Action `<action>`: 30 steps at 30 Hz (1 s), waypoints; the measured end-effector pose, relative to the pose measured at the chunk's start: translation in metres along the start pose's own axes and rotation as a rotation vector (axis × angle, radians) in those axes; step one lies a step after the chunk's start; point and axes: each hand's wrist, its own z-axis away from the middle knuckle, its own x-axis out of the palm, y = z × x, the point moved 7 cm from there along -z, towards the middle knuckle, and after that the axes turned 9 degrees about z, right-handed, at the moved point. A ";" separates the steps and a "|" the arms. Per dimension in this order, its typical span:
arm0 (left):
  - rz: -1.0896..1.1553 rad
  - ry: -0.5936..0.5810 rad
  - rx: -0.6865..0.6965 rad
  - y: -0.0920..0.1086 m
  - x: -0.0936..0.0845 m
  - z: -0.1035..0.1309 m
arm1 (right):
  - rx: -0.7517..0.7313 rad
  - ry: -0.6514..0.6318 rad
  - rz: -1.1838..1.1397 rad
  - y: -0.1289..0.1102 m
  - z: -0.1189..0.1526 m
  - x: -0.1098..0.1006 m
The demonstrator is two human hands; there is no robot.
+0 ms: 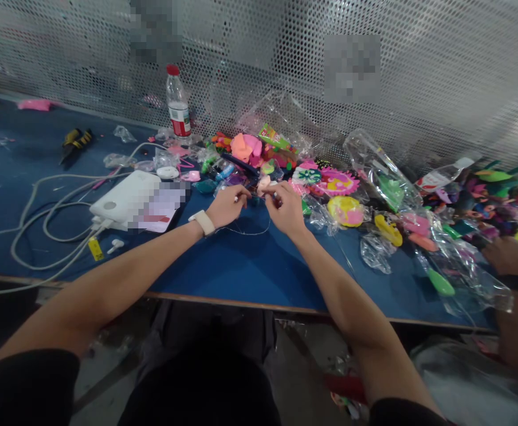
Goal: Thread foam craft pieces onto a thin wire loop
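Observation:
My left hand point(230, 204), with a pale band on the wrist, is closed in a pinch above the blue table. Close beside it, my right hand point(287, 208) is pinched too, its fingertips a short gap from the left ones. A thin string point(250, 234) hangs in a shallow loop below the hands, and its upper parts run up to the fingers. The exact grip is too small to make out. Just behind the fingertips lies a heap of small colourful foam pieces point(246, 149) and clear plastic bags.
To the left are a white power bank point(126, 195) with cables, a phone point(164, 207), an earbud point(116, 245) and yellow-black pliers point(76, 144). A bottle point(178, 106) stands by the perforated metal panel. At the right edge, another person's hand point(514, 255) is among plastic packages.

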 end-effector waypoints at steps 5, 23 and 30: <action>0.252 0.081 -0.052 0.008 -0.005 0.003 | 0.023 0.064 0.002 0.002 0.000 -0.005; 0.411 -0.027 -0.064 0.022 0.011 0.012 | 0.066 0.078 -0.072 0.003 0.001 -0.002; 0.270 0.067 0.053 0.028 -0.006 0.010 | -0.036 0.018 -0.043 -0.005 0.001 -0.004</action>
